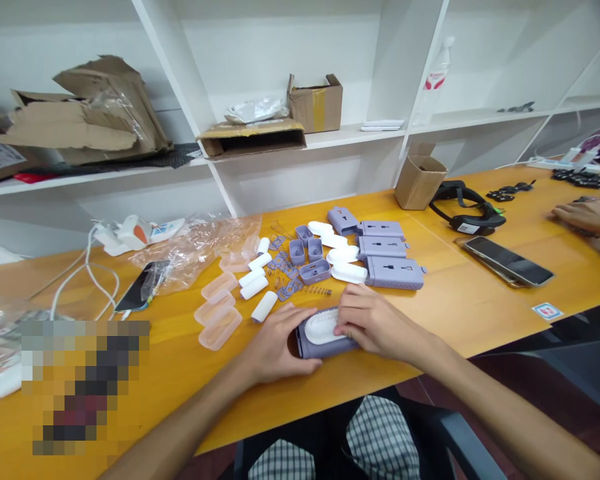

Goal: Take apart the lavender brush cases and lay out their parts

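Observation:
A purple plastic casing (309, 351) lies on the wooden table in front of me, with a white oval bristled piece (322, 328) on its upper face. My left hand (279, 343) grips the casing's left end, thumb at the near side and fingers at the far side. The bent fingers of my right hand (373, 320) pinch the right end of the white piece and cover it, along with the casing's right part. Just beyond lie loose springs (323, 291), white cylinders (265, 306) and small purple cups (315, 271).
Translucent oval trays (221, 328) lie to the left, several purple casings (395, 272) and white bristled pieces (349, 272) beyond. Plastic bags (180, 253), phones (509, 260), a black headset (473, 220) and a small carton (420, 177) surround them. Another person's hand (587, 217) is at far right.

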Demonstrator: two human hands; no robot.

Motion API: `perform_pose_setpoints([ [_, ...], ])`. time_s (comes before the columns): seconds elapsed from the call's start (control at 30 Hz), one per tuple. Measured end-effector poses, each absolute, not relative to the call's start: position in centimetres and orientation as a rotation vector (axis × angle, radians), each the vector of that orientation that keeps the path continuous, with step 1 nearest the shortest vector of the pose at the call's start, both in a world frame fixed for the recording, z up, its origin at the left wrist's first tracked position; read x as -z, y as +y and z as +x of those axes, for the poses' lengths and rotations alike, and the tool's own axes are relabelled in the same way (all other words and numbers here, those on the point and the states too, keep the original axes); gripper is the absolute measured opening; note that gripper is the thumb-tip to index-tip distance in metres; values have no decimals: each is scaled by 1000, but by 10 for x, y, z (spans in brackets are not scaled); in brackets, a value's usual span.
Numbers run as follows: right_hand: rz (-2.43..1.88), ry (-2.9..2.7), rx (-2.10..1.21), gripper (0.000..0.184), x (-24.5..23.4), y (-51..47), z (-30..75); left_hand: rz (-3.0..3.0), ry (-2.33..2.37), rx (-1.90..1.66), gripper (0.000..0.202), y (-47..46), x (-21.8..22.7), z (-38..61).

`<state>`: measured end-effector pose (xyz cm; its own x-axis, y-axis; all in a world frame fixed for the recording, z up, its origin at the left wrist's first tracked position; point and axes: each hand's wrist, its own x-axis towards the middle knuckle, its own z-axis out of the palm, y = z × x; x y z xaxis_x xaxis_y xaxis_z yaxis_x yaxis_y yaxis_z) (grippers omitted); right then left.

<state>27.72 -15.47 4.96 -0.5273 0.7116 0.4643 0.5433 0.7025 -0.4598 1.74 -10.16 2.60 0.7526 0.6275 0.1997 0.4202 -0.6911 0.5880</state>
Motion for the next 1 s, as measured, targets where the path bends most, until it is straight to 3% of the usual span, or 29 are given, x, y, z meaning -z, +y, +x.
perform_pose_setpoints([
  [0.13,-969,-2077,-460,8,-39,-154,274,2445,784,-540,85,-99,-28,15],
  [0.3,-1144,-1897,-617,69,-19,-165,282,2385,781,-557,73,-99,-26,12],
  [0.53,-1181,-1887,-758,82,-14,-161,294,2240,720,-650,37,-98,-35,13],
  [0.7,-1171,-2020,-894,85,-22,-160,315,2222,709,-621,27,-97,-40,10],
  [0.83,-1265,-2021,-833,88,-23,-163,330,2229,711,-605,30,-95,-40,6],
  [1.0,-1226,-1826,-938,80,-29,-166,327,2320,731,-513,80,-96,-36,7],
])
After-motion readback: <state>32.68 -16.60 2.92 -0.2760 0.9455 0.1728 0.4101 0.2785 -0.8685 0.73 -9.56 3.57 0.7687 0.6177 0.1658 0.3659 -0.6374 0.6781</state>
